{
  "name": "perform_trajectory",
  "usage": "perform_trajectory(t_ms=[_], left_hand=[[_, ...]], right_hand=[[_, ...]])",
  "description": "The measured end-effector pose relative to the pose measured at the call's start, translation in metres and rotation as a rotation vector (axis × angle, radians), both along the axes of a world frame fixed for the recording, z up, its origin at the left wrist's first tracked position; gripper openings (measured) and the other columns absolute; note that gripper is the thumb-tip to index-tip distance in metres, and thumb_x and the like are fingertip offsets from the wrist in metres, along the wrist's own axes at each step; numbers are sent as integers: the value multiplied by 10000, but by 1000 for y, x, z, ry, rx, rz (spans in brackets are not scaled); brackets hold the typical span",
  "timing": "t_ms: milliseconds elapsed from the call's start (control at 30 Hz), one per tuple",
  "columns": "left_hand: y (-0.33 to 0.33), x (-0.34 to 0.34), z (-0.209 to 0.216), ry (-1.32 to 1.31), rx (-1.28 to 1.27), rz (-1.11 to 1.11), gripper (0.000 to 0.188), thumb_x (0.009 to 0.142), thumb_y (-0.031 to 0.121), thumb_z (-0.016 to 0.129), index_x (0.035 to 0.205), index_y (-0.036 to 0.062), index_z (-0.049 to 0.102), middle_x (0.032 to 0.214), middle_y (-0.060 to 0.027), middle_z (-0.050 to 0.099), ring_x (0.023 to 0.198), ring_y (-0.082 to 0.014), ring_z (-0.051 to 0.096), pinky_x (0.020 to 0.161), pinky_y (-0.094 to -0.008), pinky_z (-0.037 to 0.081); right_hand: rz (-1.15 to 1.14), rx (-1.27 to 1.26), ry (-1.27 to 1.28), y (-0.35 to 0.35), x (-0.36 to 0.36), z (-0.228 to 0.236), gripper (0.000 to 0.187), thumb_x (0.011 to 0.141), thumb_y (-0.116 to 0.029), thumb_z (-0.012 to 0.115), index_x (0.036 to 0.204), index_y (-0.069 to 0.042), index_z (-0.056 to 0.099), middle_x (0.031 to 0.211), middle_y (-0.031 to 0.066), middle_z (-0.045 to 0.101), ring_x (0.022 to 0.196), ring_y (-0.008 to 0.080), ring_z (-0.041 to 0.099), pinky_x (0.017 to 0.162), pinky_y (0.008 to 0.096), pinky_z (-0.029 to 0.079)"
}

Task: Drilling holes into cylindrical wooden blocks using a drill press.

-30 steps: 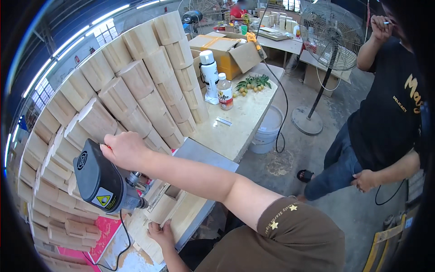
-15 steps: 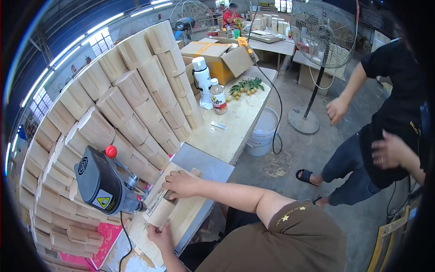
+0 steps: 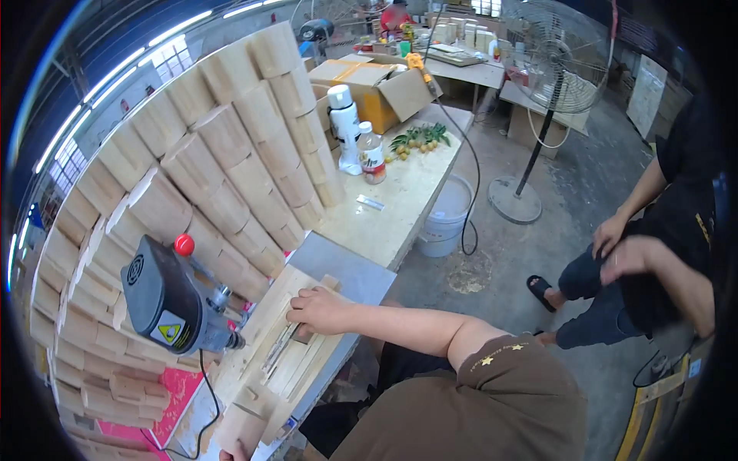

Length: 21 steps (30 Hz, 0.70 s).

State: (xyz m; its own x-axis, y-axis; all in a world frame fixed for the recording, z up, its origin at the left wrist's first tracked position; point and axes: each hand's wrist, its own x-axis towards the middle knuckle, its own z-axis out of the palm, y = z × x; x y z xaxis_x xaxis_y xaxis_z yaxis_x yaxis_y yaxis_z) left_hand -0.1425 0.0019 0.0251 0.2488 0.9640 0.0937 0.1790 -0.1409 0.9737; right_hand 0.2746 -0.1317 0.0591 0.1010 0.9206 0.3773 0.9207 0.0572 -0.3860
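Note:
My left hand (image 3: 237,452), cut off by the lower edge, is closed on the near end of a pale rounded wooden block (image 3: 247,415) with a slot in it. The block lies at the near end of a wooden jig (image 3: 286,296). My right hand (image 3: 317,310) is bent over the jig, its fingers closed round what looks like a small brown block (image 3: 304,335); its fingertips are partly hidden. A narrow metal-lined strip (image 3: 278,346) runs along the jig. Left of it stands a dark drill head (image 3: 165,300) with a red-knobbed lever (image 3: 184,244).
Tall stacks of wooden blocks (image 3: 223,146) rise behind the drill. On the bench beyond stand a white bottle (image 3: 344,127), a drink bottle (image 3: 372,157), fruit with leaves (image 3: 421,141) and a cardboard box (image 3: 377,84). Another person (image 3: 653,253) is at the right, near a floor fan (image 3: 550,84).
My left hand has drawn the wooden block out of the jig toward the lower left, baring the strip. My right hand has shifted slightly right. The other person's arms have lowered.

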Motion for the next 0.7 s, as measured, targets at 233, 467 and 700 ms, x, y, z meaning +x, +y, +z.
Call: perform_trajectory(t_ms=[233, 467, 700], left_hand=[[-32, 77, 47, -284, -438, 20, 304, 811, 168, 657, 984, -78, 613, 940, -141, 644, 817, -211, 634, 677, -290, 498], [-34, 103, 38, -127, -558, 133, 352, 731, 312, 748, 708, 3, 581, 553, 1, 508, 402, -55, 383, 380, -215, 262], [-39, 130, 31, -192, -583, -11, 385, 774, 373, 718, 721, 21, 571, 549, -13, 523, 393, -69, 410, 376, -212, 322]], right_hand=[[67, 101, 0, -4, 4, -5, 258, 640, -226, 709, 865, -113, 649, 893, 113, 601, 903, 326, 553, 778, 431, 426], [110, 82, -3, 1, -8, 12, 288, 671, -167, 722, 923, -74, 619, 874, 85, 569, 848, 302, 520, 752, 400, 429], [67, 100, -33, -7, -10, 11, 307, 669, -171, 723, 943, -81, 615, 873, 81, 563, 844, 294, 519, 740, 399, 433]])
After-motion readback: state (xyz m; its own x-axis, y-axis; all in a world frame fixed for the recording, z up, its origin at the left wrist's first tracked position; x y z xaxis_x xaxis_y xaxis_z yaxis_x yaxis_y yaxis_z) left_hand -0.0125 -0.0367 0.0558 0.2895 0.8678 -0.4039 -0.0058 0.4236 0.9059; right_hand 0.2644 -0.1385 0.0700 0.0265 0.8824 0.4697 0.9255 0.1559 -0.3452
